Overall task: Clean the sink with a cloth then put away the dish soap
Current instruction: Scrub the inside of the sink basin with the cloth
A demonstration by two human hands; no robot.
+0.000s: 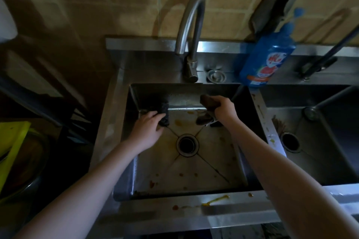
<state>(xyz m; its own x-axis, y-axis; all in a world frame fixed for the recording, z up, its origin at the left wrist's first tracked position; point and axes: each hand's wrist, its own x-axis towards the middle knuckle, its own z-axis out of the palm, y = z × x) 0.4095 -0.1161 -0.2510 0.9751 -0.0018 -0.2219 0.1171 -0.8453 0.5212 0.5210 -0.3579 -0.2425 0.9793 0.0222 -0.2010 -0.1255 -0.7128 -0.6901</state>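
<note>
Two hands in the stained sink (204,165): left hand (147,125) clutches a dark pad (164,111), right hand (225,108) a cloth (207,102).

- A curved metal tap (191,31) stands at top centre, its spout arching over and down.
- A round metal cap (216,76) sits just right of the tap's base.
- Beige wall tiles (126,2) fill the upper frame.
- A long black object (275,0) leans against the tiles at upper right.
- A dark pipe (330,52) slants down at the right edge.
- A neighbouring basin (330,151) at right has a round drain (290,141).
- The steel worktop (155,213) along the bottom carries a yellow smear (215,200) and a reddish spot (175,207).
- At the left edge, a yellow-green board (11,151) lies over a metal bowl (29,170).
- A white shape (5,21), blurred, shows at upper left.
</note>
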